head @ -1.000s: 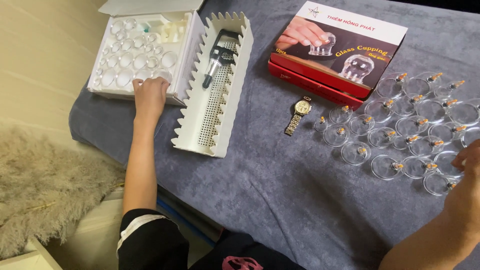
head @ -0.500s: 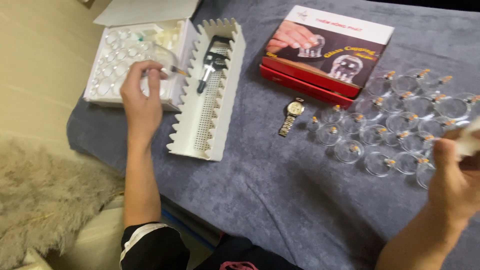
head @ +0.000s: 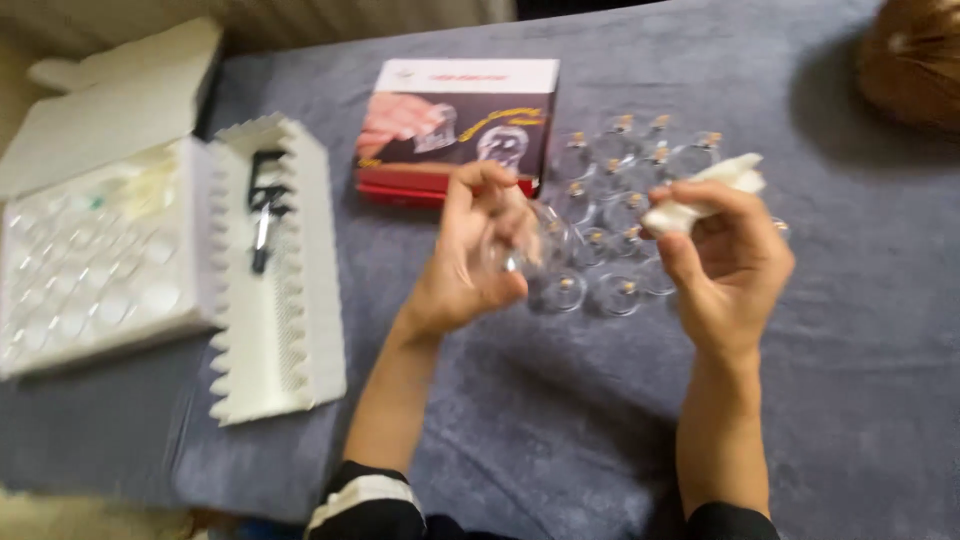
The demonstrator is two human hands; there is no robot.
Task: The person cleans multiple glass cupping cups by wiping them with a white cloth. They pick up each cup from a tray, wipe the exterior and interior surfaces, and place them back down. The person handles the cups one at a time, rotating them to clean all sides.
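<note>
The left hand [head: 470,250] grips a clear glass cup [head: 530,245] in curled fingers above the grey cloth [head: 560,420]. At its three o'clock, the right hand [head: 725,255] pinches a white wad [head: 700,195]. More glass cups [head: 625,215] cluster between them; the red box [head: 455,130] lies at twelve o'clock.

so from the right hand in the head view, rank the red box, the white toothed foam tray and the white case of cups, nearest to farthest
From the right hand, which holds a white cloth:
1. Red box, up and to its left, beyond the left hand.
2. White toothed foam tray, farther left.
3. White case of cups, at the far left edge.
</note>
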